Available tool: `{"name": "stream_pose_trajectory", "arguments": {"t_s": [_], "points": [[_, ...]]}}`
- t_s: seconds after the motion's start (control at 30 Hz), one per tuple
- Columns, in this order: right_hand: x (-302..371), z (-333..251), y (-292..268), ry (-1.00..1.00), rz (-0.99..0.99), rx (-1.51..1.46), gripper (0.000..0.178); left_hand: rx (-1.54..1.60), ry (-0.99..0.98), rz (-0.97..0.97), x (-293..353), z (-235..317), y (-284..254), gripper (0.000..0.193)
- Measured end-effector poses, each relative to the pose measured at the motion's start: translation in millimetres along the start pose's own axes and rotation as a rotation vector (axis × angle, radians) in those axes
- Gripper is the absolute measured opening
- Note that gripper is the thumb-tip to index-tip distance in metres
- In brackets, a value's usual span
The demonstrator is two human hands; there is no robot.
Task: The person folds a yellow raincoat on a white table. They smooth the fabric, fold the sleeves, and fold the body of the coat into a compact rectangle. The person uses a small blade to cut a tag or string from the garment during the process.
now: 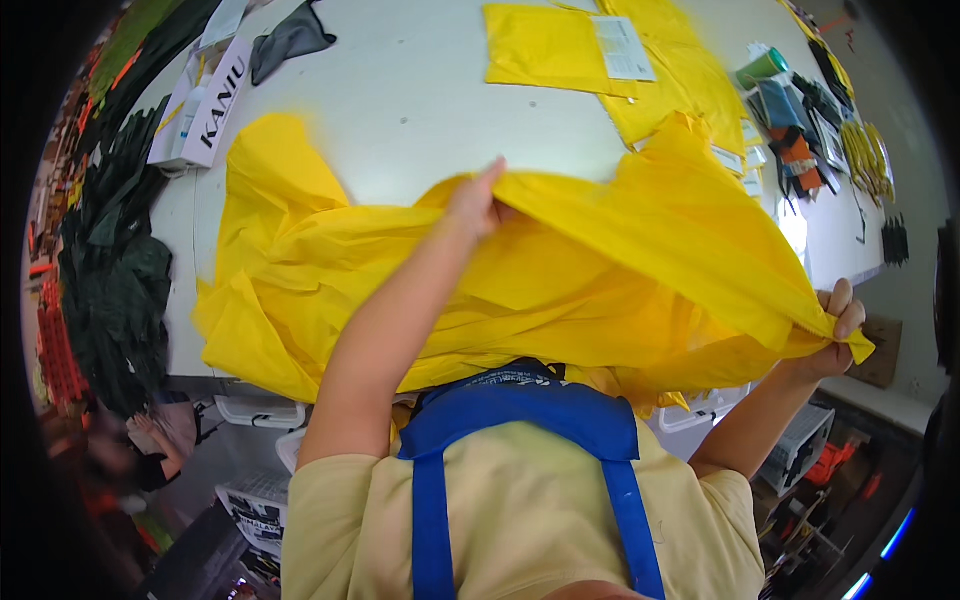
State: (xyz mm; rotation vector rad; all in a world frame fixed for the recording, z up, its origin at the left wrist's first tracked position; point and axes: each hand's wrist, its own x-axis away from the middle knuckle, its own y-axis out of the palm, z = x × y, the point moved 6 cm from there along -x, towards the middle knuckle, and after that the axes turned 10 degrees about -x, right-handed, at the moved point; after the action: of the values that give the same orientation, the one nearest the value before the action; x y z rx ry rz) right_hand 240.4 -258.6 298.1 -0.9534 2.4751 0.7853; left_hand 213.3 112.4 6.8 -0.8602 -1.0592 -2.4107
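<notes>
A large yellow fabric garment [400,270] lies rumpled across the near side of the white table and hangs over its front edge. Near the middle, my left hand [478,202] grips its upper edge, fingers closed on the cloth. Out at the right, my right hand [842,325] pinches a corner of the same fabric, a small tip poking out past the fingers. Between both hands the edge is drawn out in a slanting line, lifted off the table in part. Its exact kind of garment I cannot make out.
Folded yellow pieces [550,48] with paper labels lie at the back right. A white box [203,110] and a grey cloth [290,42] sit at the back left. Dark green fabric [120,270] hangs along the left edge. A green roll [762,66] stands among tools at right.
</notes>
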Motion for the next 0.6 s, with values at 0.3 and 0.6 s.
{"name": "stream_pose_trajectory", "arguments": {"t_s": [0.3, 0.6], "points": [[64, 6, -50, 0.371, 0.18, 0.534, 0.014, -0.53, 1.187, -0.091, 192, 241, 13, 0.041], [104, 98, -25, 1.231, -0.254, 1.127, 0.019, -0.016, 0.435, 0.235, 183, -16, -177, 0.043]]}}
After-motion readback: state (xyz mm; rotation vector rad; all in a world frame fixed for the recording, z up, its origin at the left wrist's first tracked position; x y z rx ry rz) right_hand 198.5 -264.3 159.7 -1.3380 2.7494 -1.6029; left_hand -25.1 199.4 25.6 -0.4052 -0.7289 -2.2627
